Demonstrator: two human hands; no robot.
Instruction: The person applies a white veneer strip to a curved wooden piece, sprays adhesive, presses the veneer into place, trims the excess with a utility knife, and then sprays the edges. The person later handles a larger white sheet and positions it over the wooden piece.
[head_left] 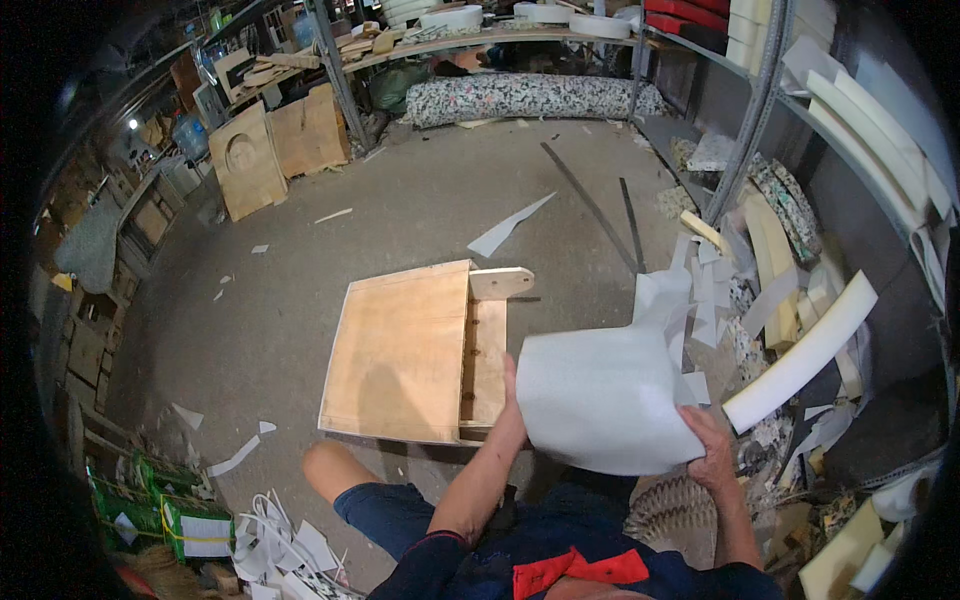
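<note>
A pale white sheet of soft padding (600, 400) is held up and slightly curved in front of my body. My left hand (512, 395) grips its left edge, with the fingers mostly hidden behind it. The lower right edge is pinched in my right hand (708, 445). Just left of the sheet, a plywood box-like frame (397, 355) lies on the floor, its flat panel facing up. A rounded wooden arm (503, 283) juts from the frame's far right corner. The sheet covers part of the floor beside the frame.
White offcuts (705, 300) and curved foam strips (800, 350) crowd the right side by a metal shelf post (745, 130). A speckled foam roll (530, 98) lies at the back. Plywood panels (245, 160) lean at the far left; green packs (190, 525) sit near left.
</note>
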